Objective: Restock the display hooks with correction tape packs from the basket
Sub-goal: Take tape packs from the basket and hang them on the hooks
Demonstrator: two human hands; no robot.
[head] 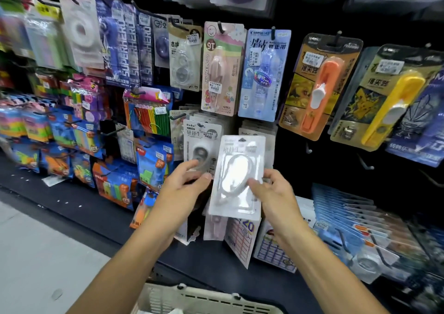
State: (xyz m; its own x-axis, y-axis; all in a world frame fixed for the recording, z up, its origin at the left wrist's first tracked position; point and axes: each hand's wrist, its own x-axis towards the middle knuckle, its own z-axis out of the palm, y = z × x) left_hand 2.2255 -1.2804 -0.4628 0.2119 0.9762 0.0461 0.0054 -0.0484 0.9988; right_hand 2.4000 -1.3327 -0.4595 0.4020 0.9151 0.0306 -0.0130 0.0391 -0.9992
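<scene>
Head view: correction tape pack (236, 177) pinched between left hand (185, 189) and right hand (274, 193).

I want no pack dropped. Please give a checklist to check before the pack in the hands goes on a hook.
1. Right hand grips white pack: ok.
2. Left hand steadies the pack's edge: ok.
3. Hang hole at pack top visible, not covered: ok.
4. Target hook free: cannot tell, the pack hides it.
5. Matching packs hang just behind: ok.
6. Basket below within view: ok.
</scene>
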